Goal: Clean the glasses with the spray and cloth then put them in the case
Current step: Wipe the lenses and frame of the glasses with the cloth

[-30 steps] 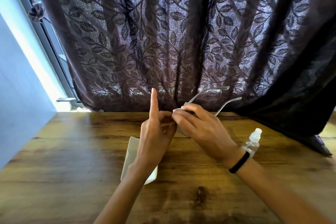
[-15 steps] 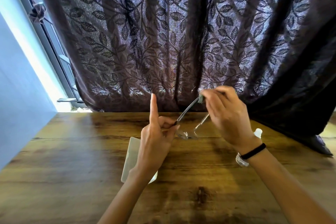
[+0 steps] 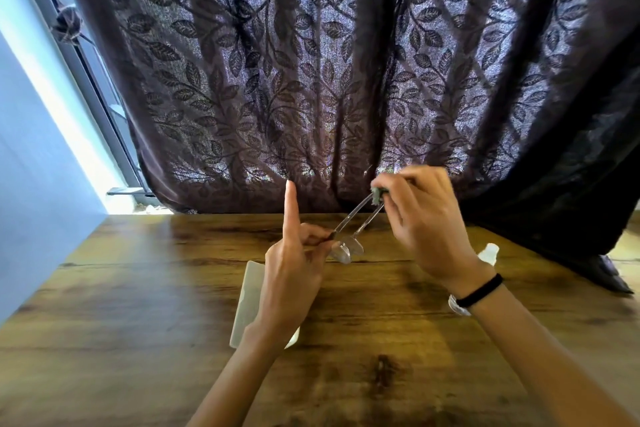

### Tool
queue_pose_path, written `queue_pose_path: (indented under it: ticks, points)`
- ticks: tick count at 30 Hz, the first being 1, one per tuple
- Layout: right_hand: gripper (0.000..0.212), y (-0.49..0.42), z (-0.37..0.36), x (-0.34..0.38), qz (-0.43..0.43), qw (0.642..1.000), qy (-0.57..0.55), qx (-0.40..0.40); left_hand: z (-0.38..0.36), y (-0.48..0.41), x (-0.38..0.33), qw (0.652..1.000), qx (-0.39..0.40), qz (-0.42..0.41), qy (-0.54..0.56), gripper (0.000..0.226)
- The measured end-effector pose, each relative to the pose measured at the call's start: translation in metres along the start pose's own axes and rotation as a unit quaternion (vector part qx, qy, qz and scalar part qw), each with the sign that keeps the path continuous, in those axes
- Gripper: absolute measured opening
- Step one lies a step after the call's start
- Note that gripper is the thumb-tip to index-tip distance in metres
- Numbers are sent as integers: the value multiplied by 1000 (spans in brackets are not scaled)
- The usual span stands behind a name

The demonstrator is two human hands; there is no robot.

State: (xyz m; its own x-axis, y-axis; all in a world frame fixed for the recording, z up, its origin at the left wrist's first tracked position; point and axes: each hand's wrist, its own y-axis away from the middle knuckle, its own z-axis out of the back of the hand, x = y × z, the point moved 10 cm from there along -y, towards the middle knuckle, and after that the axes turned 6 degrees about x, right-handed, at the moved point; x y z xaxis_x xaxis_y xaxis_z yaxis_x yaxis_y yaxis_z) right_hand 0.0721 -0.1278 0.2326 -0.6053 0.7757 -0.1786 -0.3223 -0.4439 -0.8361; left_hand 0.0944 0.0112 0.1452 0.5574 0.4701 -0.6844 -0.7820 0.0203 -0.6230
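A dark, semi-sheer curtain (image 3: 311, 73) patterned with leaves hangs in deep folds along the far edge of a wooden table (image 3: 131, 315), daylight glowing through its weave. At the left, a grey window frame (image 3: 93, 80) slants beside a pale blue wall (image 3: 31, 135), with bright light spilling in at the table's far left corner. The brown tabletop shows dark grain and knots.

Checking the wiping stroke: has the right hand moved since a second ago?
Yes. The right hand has gone up and right along the glasses arms, from beside the left hand toward the curtain.
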Motion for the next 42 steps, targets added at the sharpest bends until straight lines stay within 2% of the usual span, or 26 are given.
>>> queue_pose_path:
  ticks: [4, 8, 12, 16, 20, 23, 26, 32, 35, 38, 40, 42]
  points:
    - [14, 4, -13, 21, 50, 998, 14, 27, 0, -2, 0, 1000, 0, 1, 4, 102]
    - [21, 8, -24, 32, 68, 996, 17, 58, 0, 1, 6, 1000, -1, 26, 6, 103]
    - [15, 15, -35, 47, 92, 991, 15, 92, -3, 3, 6, 999, 12, 34, 11, 103]
    - [26, 21, -41, 58, 106, 990, 22, 95, -6, 4, 3, 999, 26, 28, -4, 100]
    - [17, 26, -42, 60, 119, 987, 59, 95, -5, 3, 4, 999, 27, 28, -3, 100]
    - [23, 21, -35, 50, 93, 991, 69, 64, -4, -3, 2, 1000, 24, 18, -5, 100]
    - [15, 20, -31, 37, 65, 993, 81, 53, -1, -6, 4, 1000, 15, 14, -12, 102]
    - [19, 16, 1, -19, -48, 995, 77, -38, 15, -1, 16, 1000, -24, 12, 3, 101]
    - [14, 26, 4, -30, -83, 995, 10, -60, 15, -4, 14, 999, -37, 3, 5, 99]
    - [18, 35, 5, -42, -126, 986, -89, -71, 17, -5, 17, 999, -42, 3, 14, 98]
    - [22, 41, 7, -55, -171, 970, -149, -87, 20, -3, 19, 999, -47, 1, 20, 97]
    - [28, 49, 8, -72, -238, 938, -224, -111, 25, -3, 22, 998, -57, 4, 30, 95]
